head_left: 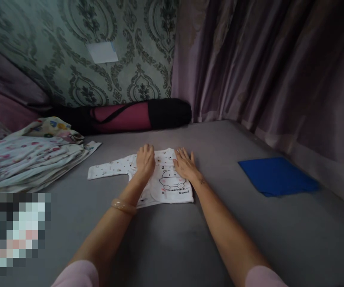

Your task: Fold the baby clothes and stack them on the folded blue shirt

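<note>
A small white baby shirt (160, 195) lies flat on the grey bed sheet, with a cartoon animal and lettering printed on its front. One patterned sleeve (109, 169) stretches out to the left; the other sleeve does not show at the right side. My left hand (145, 161) is on the upper left of the shirt, its fingers curled down onto the cloth. Across the upper right edge rests my right hand (186, 164), flat with the fingers apart, touching the fabric and holding nothing.
A blue folded cloth (276, 175) lies to the right on the grey sheet (219, 151). Patterned clothes (34, 159) are piled at the left. A black and dark pink long bag (124, 116) lies along the wall. Purple curtains (234, 59) hang at the right.
</note>
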{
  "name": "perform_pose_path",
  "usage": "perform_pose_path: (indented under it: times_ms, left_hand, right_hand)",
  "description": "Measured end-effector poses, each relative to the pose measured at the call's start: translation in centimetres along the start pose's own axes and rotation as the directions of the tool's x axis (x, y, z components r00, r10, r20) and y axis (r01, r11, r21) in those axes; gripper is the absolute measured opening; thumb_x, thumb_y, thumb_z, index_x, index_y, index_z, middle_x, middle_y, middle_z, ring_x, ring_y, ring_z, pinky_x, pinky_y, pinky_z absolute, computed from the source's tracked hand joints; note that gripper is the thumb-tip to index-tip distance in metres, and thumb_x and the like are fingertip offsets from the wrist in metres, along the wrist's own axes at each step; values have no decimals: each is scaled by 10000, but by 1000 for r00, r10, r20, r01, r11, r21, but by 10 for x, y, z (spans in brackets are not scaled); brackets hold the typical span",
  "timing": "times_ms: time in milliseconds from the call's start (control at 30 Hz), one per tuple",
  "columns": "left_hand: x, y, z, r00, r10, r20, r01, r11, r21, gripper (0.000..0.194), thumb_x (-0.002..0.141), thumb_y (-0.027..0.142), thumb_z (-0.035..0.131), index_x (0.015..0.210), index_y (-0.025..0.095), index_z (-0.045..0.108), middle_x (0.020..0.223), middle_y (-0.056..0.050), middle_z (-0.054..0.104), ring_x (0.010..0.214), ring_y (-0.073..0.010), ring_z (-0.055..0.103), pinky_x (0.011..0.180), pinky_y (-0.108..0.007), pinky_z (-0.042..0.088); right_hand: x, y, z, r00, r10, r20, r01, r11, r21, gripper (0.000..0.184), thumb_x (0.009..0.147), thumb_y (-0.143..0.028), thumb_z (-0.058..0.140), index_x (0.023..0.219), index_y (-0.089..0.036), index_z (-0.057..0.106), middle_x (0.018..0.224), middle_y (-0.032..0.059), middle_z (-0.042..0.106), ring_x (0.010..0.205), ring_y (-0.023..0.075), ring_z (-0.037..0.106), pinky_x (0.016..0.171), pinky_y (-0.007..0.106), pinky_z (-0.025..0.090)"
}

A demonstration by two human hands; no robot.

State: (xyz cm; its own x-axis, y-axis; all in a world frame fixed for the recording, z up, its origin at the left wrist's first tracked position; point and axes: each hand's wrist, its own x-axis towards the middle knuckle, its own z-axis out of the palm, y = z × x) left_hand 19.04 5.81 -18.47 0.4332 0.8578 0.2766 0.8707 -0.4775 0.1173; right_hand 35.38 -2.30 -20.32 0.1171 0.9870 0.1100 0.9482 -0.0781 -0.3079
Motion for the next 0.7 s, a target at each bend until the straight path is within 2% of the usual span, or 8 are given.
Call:
perform_pose_path:
  times_ms: [67,133,267,400,500,600,700]
  left_hand:
    - [-2,3,6,986,166,29,-165,986,-17,404,933,201,351,1300,130,506,1349,-167,514,1283,-304,427,1069,-442,305]
    - [-6,3,17,969,236,67,-237,972,-4,446,956,293,343,1348,130,478,1412,-154,478,1348,-302,364,1125,-456,221]
    - [-18,0,41,983,156,92,-158,987,7,529,968,389,305,1405,121,438,1469,-165,411,1393,-320,300,1139,-474,193]
    - [-19,-1,48,985,112,132,-110,994,-25,555,966,402,295,1438,127,394,1502,-166,357,1408,-319,272,1136,-473,207]
    - [-15,0,44,977,106,185,-95,993,-67,566,965,404,289,1446,117,376,1516,-173,326,1419,-327,239,1138,-486,189]
    - [-11,-4,33,969,83,231,-49,988,-149,585,973,411,246,1457,96,339,1532,-182,283,1434,-315,198,1139,-497,178]
    - [-15,-22,16,983,-11,185,48,979,-200,580,973,400,241,1458,93,325,1529,-175,295,1436,-298,199,1142,-494,171]
  right_hand:
    - [1,-6,1,996,-79,-34,79,997,-5,561,981,-338,225,1491,-109,276,1563,94,238,1455,225,102,1164,490,2]
    - [1,-11,5,991,-136,-3,136,991,-4,558,985,-354,224,1488,-122,290,1565,80,237,1455,218,111,1169,465,4]
    - [0,-12,15,985,-148,88,149,989,-9,550,982,-370,242,1472,-138,338,1554,79,268,1446,227,159,1171,460,32]
    - [-1,-10,19,985,-152,87,152,988,2,550,979,-364,251,1471,-135,340,1555,79,264,1442,231,173,1170,461,39]
    - [0,-9,12,985,-149,91,148,989,20,557,984,-367,221,1470,-121,337,1550,86,276,1441,223,180,1171,450,48]
    - [7,-7,-1,993,-118,17,118,993,-4,582,989,-380,185,1481,-92,299,1557,104,251,1449,214,146,1173,435,33]
    - [18,-7,-11,999,-47,-18,46,998,-53,625,983,-399,195,1475,-23,279,1556,156,230,1451,239,130,1172,418,51]
